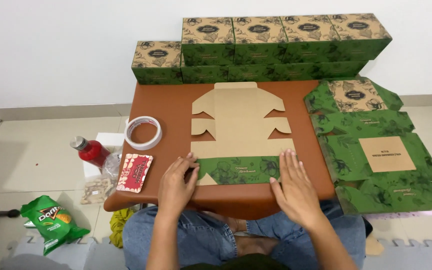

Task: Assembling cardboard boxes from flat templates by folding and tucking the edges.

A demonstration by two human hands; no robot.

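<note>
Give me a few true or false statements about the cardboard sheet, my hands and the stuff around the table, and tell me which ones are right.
1. Both hands press on the near folded flap of the flat cardboard box blank. True: left hand, right hand.
2. The roll of tape lies right of the blank. False: it lies to its left.
3. Finished green boxes are stacked along the wall. True.
4. The red bottle stands on the table. False: it is on the floor, left of the table.
5. The green chip bag lies on the floor. True.
</note>
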